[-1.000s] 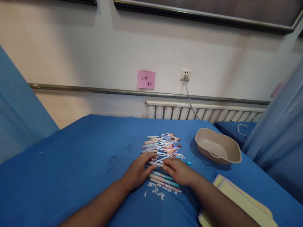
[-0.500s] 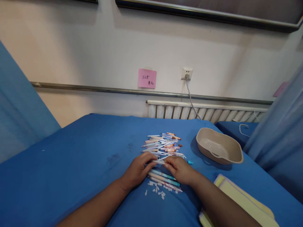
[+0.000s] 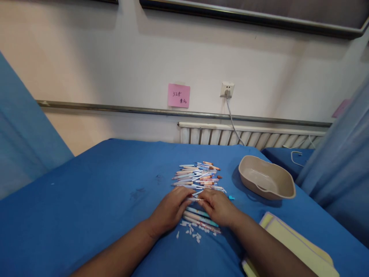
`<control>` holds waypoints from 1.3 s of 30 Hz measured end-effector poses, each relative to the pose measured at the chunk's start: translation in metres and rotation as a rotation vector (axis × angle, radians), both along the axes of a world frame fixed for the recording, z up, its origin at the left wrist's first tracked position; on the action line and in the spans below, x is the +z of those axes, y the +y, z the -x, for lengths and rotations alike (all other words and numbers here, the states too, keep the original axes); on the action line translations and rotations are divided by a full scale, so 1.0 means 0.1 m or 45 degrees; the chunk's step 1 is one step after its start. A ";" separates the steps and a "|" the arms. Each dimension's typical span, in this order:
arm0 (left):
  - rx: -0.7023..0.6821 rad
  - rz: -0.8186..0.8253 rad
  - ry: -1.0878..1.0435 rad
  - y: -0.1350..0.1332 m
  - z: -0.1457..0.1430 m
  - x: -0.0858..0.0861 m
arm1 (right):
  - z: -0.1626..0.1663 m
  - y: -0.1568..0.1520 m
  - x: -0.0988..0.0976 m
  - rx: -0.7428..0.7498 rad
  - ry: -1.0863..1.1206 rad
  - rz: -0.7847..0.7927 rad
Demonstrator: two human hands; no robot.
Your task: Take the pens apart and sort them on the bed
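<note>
My left hand (image 3: 172, 206) and my right hand (image 3: 218, 206) face each other with fingers pinched on a slim, pale pen (image 3: 196, 199) lying crosswise between them. Its ends are hidden by my fingers. Just beyond my hands is a spread of loose pen parts (image 3: 196, 177), white, pale pink, blue and orange-brown. Under and in front of my hands lie several pens side by side, among them a peach-and-teal pen (image 3: 198, 218). Closest to me, small white cone-shaped pieces (image 3: 191, 229) are scattered on the cloth. By my right hand's fingers sits a small turquoise piece (image 3: 231, 197).
A beige plastic basin (image 3: 245, 181) stands to the right on the blue cloth (image 3: 95, 200). Folded yellow cloth (image 3: 300, 240) lies under my right forearm. Behind the bed are a white radiator (image 3: 216, 134), a metal rail and a plugged-in cable. Blue curtains hang at both sides.
My left hand has shifted slightly right, and my fingers are a little closer together around the pen. The pens beneath my hands have moved slightly. The loose parts lie as before.
</note>
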State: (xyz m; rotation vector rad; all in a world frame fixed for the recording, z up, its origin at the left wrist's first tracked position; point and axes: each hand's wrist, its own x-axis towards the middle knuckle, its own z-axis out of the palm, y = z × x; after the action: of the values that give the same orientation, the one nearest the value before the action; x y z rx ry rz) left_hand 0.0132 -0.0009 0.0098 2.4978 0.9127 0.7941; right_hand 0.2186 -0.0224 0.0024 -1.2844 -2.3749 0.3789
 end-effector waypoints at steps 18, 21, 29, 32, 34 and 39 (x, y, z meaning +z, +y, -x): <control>0.101 0.058 0.054 0.01 0.01 0.02 | -0.02 0.01 -0.07 -0.013 0.015 -0.080; 0.004 0.011 0.032 -0.01 0.02 0.04 | -0.02 0.02 -0.07 -0.028 0.033 -0.088; 0.094 0.055 0.081 0.02 0.02 0.00 | -0.04 0.04 -0.06 -0.024 0.013 -0.085; 0.005 -0.012 0.046 -0.01 0.01 0.04 | -0.04 0.05 -0.07 -0.028 0.062 -0.080; 0.050 -0.004 0.054 -0.01 0.02 0.06 | -0.04 0.06 -0.09 -0.036 0.099 -0.075; 0.225 0.123 0.135 0.06 0.06 0.02 | -0.09 0.10 -0.09 -0.107 0.080 -0.060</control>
State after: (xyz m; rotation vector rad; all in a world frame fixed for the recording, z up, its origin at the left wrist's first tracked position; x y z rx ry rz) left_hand 0.0068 0.0055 0.0118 2.4188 1.1928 0.6577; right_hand 0.2277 -0.0127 -0.0071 -1.3260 -2.2569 0.3308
